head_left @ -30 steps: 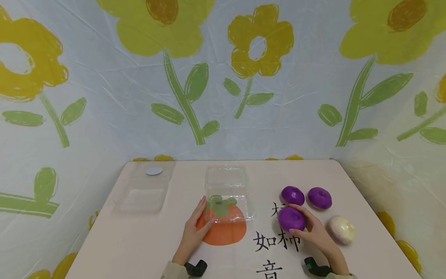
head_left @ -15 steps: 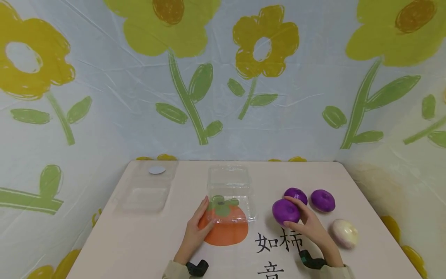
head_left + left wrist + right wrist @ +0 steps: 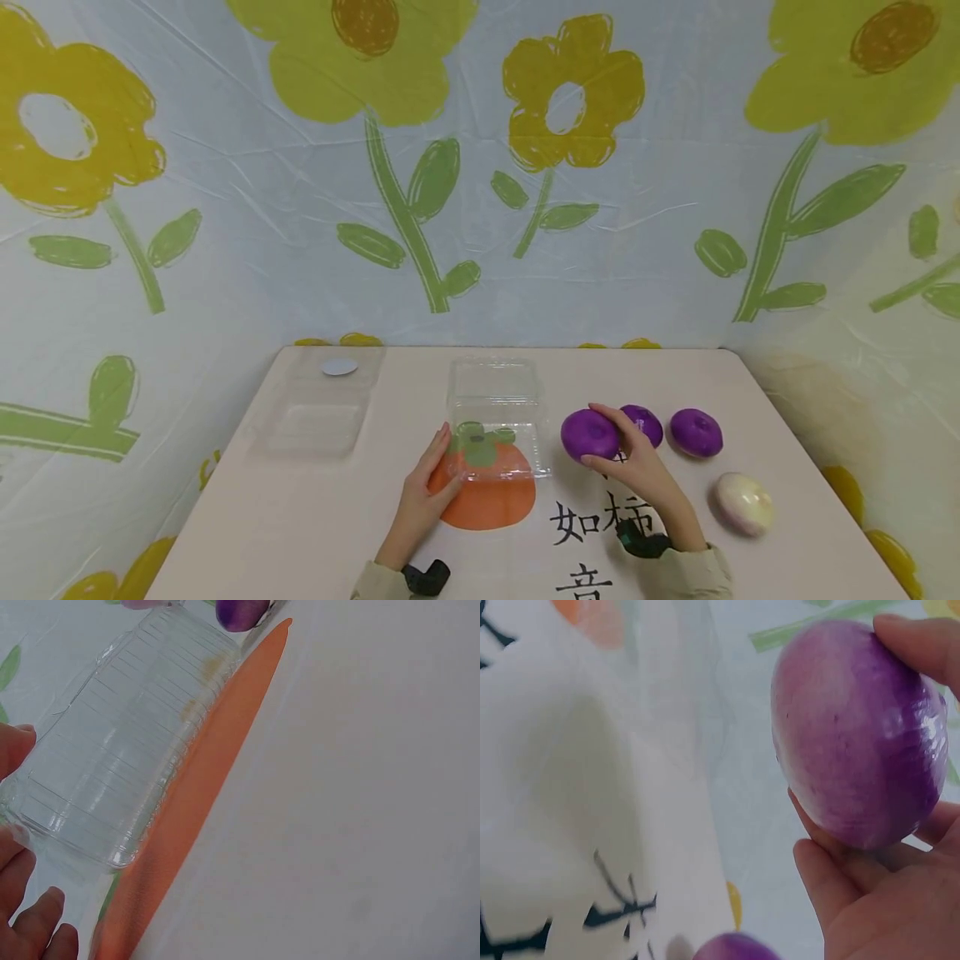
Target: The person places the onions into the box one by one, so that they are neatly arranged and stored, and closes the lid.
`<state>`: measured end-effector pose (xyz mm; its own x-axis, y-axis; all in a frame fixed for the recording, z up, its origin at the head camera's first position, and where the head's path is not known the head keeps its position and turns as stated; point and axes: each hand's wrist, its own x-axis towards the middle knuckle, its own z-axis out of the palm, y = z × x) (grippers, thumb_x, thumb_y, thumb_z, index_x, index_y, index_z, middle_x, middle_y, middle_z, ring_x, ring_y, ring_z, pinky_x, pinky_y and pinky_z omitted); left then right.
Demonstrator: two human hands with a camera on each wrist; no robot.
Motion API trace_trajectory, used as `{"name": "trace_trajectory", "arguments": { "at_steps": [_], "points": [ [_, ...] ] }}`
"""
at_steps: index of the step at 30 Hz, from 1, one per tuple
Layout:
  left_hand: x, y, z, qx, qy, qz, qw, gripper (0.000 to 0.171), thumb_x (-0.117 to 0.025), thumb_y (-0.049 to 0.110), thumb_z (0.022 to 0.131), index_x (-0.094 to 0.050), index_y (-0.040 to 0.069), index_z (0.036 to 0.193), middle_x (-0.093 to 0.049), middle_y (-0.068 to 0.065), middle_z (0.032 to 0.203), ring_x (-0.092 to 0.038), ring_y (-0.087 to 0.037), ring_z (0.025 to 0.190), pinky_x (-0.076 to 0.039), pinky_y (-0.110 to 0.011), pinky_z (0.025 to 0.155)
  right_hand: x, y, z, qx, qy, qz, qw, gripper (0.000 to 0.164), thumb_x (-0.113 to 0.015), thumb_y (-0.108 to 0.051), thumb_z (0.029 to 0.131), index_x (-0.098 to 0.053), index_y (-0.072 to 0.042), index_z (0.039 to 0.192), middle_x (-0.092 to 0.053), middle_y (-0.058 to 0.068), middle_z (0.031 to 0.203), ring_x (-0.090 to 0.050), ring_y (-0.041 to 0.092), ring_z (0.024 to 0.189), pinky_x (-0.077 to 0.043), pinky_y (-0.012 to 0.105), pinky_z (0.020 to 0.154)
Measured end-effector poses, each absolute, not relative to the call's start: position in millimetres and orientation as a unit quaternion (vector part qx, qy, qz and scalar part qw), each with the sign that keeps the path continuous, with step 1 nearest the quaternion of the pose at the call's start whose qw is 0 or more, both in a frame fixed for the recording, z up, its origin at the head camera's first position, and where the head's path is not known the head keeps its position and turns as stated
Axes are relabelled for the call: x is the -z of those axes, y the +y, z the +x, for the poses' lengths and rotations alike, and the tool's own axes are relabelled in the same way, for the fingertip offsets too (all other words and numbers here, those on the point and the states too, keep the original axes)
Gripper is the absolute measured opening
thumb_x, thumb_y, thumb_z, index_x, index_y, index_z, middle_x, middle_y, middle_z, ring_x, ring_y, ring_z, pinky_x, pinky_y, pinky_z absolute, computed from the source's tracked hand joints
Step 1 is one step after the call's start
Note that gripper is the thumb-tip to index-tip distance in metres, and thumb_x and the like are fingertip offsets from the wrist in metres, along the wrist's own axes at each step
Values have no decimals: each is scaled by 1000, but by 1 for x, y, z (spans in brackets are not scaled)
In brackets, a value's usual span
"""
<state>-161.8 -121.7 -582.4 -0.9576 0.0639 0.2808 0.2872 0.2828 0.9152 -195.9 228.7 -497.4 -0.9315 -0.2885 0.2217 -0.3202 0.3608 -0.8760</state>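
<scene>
Flat table [image 3: 300, 517], glossy purple bulb [image 3: 588, 435]

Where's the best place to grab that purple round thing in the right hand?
Probably grip the purple round thing across its fat middle, from the right, as the right hand does: thumb near, fingers far. It looks plump and smooth, so opposite sides should hold steadiest.

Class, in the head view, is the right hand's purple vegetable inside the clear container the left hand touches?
No, the right hand holds the purple vegetable outside the clear container, to its right.
</scene>
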Motion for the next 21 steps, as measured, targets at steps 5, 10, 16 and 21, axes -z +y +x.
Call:
{"name": "trace_trajectory", "arguments": {
  "at_steps": [5,10,16,21],
  "points": [
    [583,-119,-162,589,-796,-100,100,71,-76,22,89,-43,12,151,-35,5,158,-26,-19,148,-19,-14,112,490,212,-202,-537,-824,178,18,75,-81,-12,82,-43,-11,147,-46,18,144,-50,42,127,-51,40,95],
    [573,-116,-159,588,-797,-92,104,70,-75,13,88,-43,10,150,-36,-2,158,-26,-24,148,-18,-12,111,486,199,-207,-537,-822,186,29,75,-82,-10,81,-45,-11,146,-49,17,143,-49,39,129,-46,45,101],
    [548,-114,-149,593,-791,-104,108,68,-75,10,89,-43,6,149,-37,-13,156,-27,-33,146,-19,-11,110,479,181,-211,-550,-815,182,32,75,-82,-10,80,-46,-11,145,-49,16,142,-50,37,128,-45,50,103],
    [544,-114,-147,596,-788,-106,114,68,-75,8,87,-45,5,148,-39,-15,155,-29,-36,145,-20,-10,110,479,164,-215,-549,-816,175,37,75,-83,-12,80,-46,-9,145,-50,16,141,-51,37,127,-43,58,103]
  ]
}}
